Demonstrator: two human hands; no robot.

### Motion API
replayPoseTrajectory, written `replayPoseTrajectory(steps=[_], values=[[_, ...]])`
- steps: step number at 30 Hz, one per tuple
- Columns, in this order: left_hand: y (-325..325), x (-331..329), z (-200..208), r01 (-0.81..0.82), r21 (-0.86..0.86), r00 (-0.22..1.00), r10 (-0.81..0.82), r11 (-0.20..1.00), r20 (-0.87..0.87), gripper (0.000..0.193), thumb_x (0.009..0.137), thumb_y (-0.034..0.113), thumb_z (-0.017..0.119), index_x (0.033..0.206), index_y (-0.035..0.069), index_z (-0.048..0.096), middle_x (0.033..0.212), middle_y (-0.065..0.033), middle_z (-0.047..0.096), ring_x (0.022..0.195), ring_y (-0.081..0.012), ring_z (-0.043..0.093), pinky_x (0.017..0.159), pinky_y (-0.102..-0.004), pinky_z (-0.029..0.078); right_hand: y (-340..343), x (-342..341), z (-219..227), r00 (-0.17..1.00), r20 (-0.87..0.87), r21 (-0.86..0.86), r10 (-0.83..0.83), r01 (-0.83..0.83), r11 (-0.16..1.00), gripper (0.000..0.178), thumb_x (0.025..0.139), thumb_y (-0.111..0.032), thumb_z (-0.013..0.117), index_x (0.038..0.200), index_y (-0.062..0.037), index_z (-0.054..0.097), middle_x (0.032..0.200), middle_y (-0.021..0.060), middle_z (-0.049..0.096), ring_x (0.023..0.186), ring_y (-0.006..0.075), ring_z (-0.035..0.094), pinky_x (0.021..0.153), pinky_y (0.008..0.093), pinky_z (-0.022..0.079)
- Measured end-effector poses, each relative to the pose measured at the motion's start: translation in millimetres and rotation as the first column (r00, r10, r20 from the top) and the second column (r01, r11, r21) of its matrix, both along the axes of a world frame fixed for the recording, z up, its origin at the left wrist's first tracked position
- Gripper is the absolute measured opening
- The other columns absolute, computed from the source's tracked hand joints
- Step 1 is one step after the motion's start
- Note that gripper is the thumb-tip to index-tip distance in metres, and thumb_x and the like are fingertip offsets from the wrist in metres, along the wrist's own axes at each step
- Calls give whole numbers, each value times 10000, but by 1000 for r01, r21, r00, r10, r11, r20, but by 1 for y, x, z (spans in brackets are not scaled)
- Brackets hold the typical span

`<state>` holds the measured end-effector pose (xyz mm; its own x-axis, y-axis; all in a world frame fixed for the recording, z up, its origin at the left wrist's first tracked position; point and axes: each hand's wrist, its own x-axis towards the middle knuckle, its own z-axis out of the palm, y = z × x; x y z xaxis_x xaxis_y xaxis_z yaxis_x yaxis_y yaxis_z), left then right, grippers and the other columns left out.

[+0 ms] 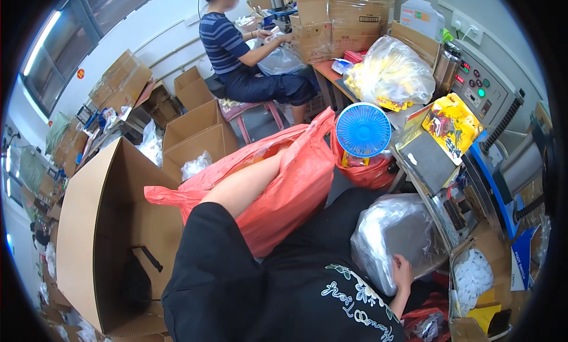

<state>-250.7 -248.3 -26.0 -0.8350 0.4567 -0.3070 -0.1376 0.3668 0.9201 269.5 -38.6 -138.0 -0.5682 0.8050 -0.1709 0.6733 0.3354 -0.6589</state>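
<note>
My left forearm (245, 185) reaches into a large red plastic bag (296, 188) with an open mouth. The hand is out of sight inside it, and some yellow shows faintly by the opening. At my right side, my right hand (402, 274) rests with bent fingers at the edge of a clear plastic bag (381, 229). The fingers seem to hold its film. This bag lies beside my lap, under the machine's worktable. Yellow printed packets (452, 126) lie on the worktable above it.
A deep open carton (89, 235) stands at my left. A blue fan (363, 129) sits beyond the red bag. The machine (488, 182) with a control panel rises at the right. Across the room a co-worker (228, 46) sits handling clear plastic. A clear bag of yellow packets (393, 70) lies on the table.
</note>
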Motion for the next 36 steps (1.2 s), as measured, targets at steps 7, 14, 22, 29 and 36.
replayPoseTrajectory(steps=[7,14,22,29,36], values=[[2,0,4,-86,130,994,95,988,-61,373,863,193,674,1156,-25,599,1095,-120,667,943,-223,652,804,-361,533,-4,-1,6,999,26,13,-34,33,999,332,849,-216,662,1129,-37,665,990,163,711,919,300,689,813,381,518],[-9,1,12,-125,251,982,156,960,-109,382,851,177,693,1160,-26,594,1091,-122,671,942,-228,659,808,-362,536,-8,-2,11,999,34,46,-30,29,999,309,858,-219,644,1114,-48,668,974,160,711,911,307,688,797,387,522],[-52,28,147,-16,445,978,107,896,-179,347,863,103,678,1158,-36,561,1089,-123,669,917,-211,675,808,-360,556,0,-3,7,1000,0,-14,-1,1,1000,315,842,-211,658,1091,-18,669,979,172,708,927,337,681,810,391,520],[-26,79,220,215,749,976,-162,627,-144,458,905,180,652,1286,2,469,1210,-116,616,1068,-221,637,932,-390,526,-14,-45,83,882,-472,-49,-10,-15,999,244,889,-104,616,1103,4,660,1063,164,680,994,264,658,877,343,500],[56,196,140,542,567,705,-703,620,94,529,836,103,737,1296,49,481,1178,-44,612,1089,-147,587,955,-325,464,-26,-85,151,420,-864,-479,-278,-518,709,751,939,-573,485,1424,-8,389,1311,113,547,1199,205,544,998,344,456]])
